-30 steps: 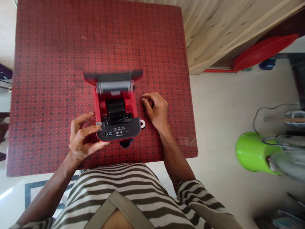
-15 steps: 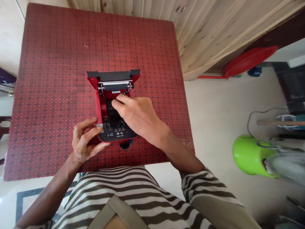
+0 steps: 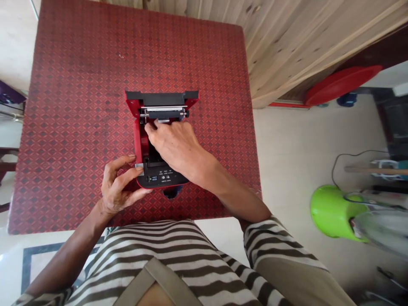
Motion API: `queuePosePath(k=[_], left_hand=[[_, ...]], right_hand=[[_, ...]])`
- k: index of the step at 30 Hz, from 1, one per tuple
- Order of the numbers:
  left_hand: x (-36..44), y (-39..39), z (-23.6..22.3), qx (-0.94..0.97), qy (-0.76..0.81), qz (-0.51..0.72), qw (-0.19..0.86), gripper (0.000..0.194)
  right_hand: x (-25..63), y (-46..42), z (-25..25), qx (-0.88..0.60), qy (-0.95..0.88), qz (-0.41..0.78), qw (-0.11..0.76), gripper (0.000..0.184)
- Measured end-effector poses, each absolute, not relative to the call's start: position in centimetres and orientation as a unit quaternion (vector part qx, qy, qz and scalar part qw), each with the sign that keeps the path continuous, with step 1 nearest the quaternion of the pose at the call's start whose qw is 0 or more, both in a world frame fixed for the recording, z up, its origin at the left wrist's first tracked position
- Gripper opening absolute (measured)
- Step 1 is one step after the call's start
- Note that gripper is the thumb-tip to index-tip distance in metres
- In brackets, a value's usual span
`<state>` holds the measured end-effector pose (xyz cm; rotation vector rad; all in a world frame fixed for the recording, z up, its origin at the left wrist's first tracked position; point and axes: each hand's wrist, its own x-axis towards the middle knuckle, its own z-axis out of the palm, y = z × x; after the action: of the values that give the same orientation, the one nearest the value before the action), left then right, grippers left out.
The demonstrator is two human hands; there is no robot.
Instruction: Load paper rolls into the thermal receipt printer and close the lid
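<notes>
A red and black label printer [image 3: 161, 183] stands on the table with its lid [image 3: 162, 99] raised at the back. Thumb and fingers of my left hand [image 3: 119, 185] grip its front left corner, by a grey patch. My right hand [image 3: 177, 146] reaches over the right side into the printer's black inner compartment. Its fingers are bent and closed near the back left of that compartment; whatever lies between them is hidden. Small buttons and white markings show on the front panel. The roller [image 3: 164, 114] under the lid is exposed.
A patterned red cloth covers the table [image 3: 79, 97]. Something dark [image 3: 171, 193] pokes out in front of the printer. Wooden panelling [image 3: 280, 34] runs along the far side. On the floor at right are a green bucket [image 3: 328, 212] and a cable [image 3: 334, 165].
My right hand has shifted back and left inside the printer, covering more of the compartment. The left hand keeps its grip on the corner. The whole view has shifted slightly.
</notes>
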<state>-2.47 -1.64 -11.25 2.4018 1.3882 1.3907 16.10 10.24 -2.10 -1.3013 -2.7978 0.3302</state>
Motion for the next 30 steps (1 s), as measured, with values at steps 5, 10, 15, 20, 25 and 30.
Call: queuePosePath(k=[5, 10, 15, 20, 25, 30], left_hand=[[-2.4, -1.6, -11.2, 0.768, 0.450, 0.454, 0.028, 0.057], [-2.5, -1.6, -11.2, 0.770, 0.448, 0.453, 0.031, 0.059], [-2.5, -1.5, -11.1, 0.766, 0.451, 0.456, 0.044, 0.060], [-2.5, -1.4, -11.2, 0.769, 0.460, 0.443, 0.025, 0.056], [-2.6, -1.4, -11.2, 0.775, 0.454, 0.439, 0.020, 0.060], [-2.6, -1.5, -11.3, 0.772, 0.452, 0.446, 0.021, 0.059]], right_hand=[[17.5, 8.7, -0.1, -0.401, -0.909, 0.109, 0.017, 0.034], [22.0, 7.7, 1.4, -0.388, -0.879, 0.213, 0.178, 0.020], [27.7, 9.4, -2.7, -0.428, -0.734, 0.355, 0.390, 0.026], [29.2, 11.8, -9.9, -0.482, -0.649, 0.390, 0.441, 0.050], [27.7, 12.2, -12.6, -0.497, -0.676, 0.399, 0.371, 0.041], [27.4, 11.8, -12.6, -0.487, -0.699, 0.390, 0.350, 0.028]])
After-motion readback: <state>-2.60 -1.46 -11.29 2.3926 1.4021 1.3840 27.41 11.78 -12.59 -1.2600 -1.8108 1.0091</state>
